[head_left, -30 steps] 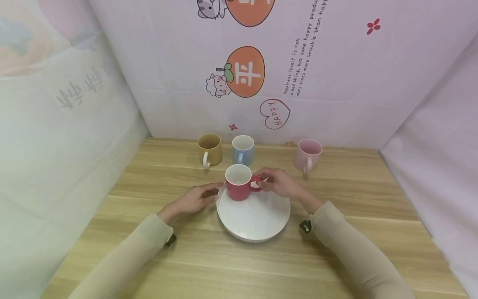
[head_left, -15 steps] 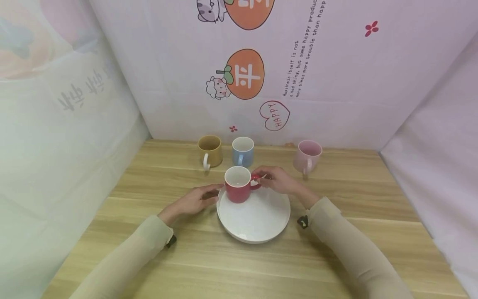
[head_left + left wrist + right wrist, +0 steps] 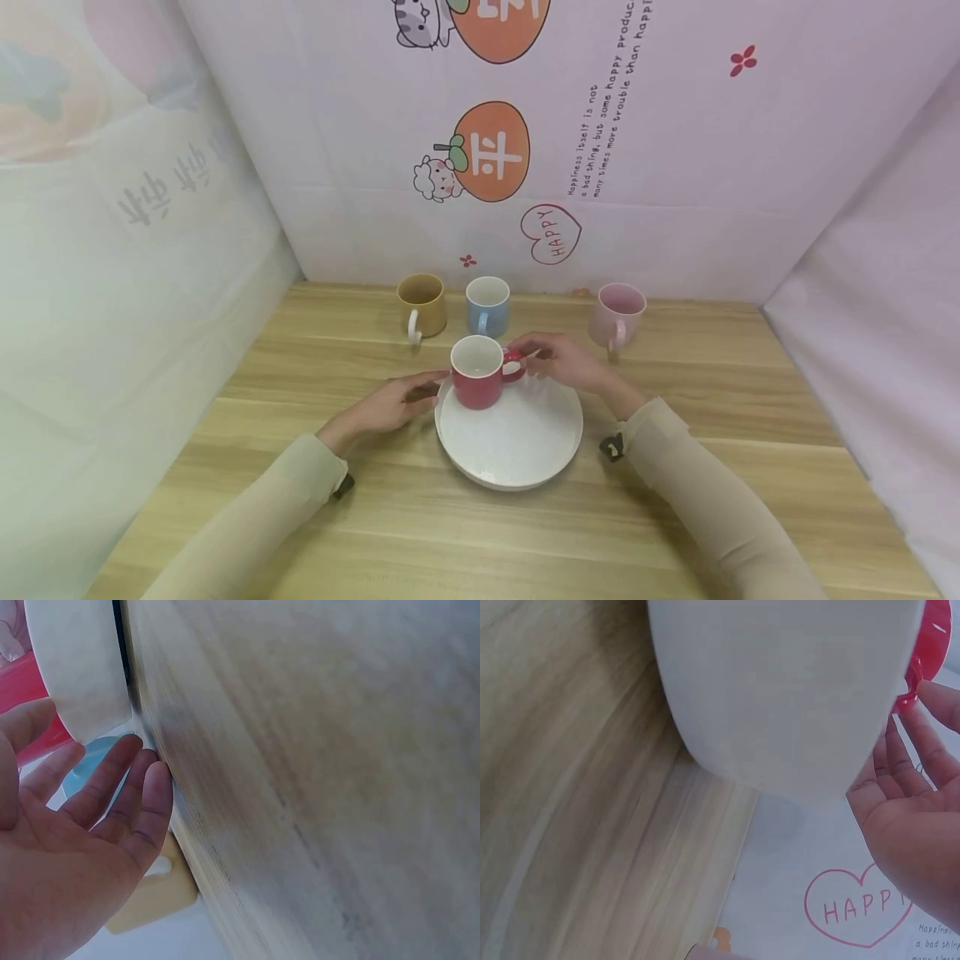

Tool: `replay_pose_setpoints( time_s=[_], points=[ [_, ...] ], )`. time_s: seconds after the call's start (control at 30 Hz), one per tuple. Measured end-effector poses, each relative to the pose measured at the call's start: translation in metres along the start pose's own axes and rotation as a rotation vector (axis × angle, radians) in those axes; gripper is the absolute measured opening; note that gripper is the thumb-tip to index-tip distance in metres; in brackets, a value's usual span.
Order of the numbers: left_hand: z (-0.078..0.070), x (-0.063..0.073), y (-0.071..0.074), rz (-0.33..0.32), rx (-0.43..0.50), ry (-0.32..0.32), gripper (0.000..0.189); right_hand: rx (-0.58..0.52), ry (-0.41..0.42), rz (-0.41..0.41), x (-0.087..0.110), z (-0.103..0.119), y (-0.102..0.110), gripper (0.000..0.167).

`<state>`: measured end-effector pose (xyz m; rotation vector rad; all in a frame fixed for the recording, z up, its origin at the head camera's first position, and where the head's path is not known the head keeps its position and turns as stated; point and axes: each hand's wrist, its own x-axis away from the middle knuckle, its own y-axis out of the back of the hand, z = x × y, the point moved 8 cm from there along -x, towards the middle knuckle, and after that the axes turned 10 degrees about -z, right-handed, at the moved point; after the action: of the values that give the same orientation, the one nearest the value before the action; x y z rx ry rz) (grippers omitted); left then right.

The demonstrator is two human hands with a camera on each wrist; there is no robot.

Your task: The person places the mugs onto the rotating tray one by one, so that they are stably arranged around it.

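A red mug point(image 3: 477, 387) with a white inside stands upright near the far left rim of a white, shallow round dish point(image 3: 517, 437). Its handle points right, and my right hand point(image 3: 566, 364) pinches that handle with thumb and forefinger at its outer side; the right wrist view shows the fingertips at the red handle point(image 3: 907, 699). At the dish's left side, my left hand point(image 3: 390, 403) is held with fingers spread and only slightly bent, gripping nothing. Seen in the left wrist view, its fingers point(image 3: 97, 787) lie near the dish wall point(image 3: 79, 667).
Along the back of the wooden table point(image 3: 450, 542) stand a mustard mug point(image 3: 431, 312) with a white handle, a light blue mug point(image 3: 498, 318) and a pink mug point(image 3: 611, 323) farther right. A printed white cloth point(image 3: 360, 167) hangs behind them.
Over the last second the right thumb has drawn slightly back at the mug's handle. The red mug, the dish and the left hand keep nearly the same places; the head view has tilted slightly.
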<state>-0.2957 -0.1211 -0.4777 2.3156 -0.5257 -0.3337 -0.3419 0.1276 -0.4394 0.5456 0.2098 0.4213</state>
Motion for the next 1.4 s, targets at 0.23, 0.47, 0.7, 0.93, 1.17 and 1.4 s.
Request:
replay_pose_setpoints(
  time_s=[0.23,0.47,0.7,0.93,1.17,1.4],
  points=[
    [0.001,0.001,0.000,0.004,0.002,-0.004,0.051,0.007,-0.052,-0.029,0.002,-0.012,0.012,0.036],
    [0.002,0.000,-0.001,0.009,0.004,-0.006,0.051,-0.019,-0.116,-0.052,0.004,-0.017,0.024,0.038],
    [0.005,0.000,-0.002,0.017,0.003,-0.004,0.054,-0.070,-0.061,-0.070,0.006,-0.014,0.033,0.045],
    [0.001,0.000,0.000,0.019,0.006,0.000,0.055,-0.116,-0.030,-0.080,0.008,-0.013,0.041,0.051],
    [0.001,0.000,-0.001,0.032,-0.006,0.009,0.056,-0.149,-0.040,-0.084,0.010,-0.016,0.045,0.051],
    [0.002,0.000,-0.001,0.034,0.007,-0.005,0.053,-0.183,-0.046,-0.103,0.013,-0.017,0.049,0.052]
  ],
)
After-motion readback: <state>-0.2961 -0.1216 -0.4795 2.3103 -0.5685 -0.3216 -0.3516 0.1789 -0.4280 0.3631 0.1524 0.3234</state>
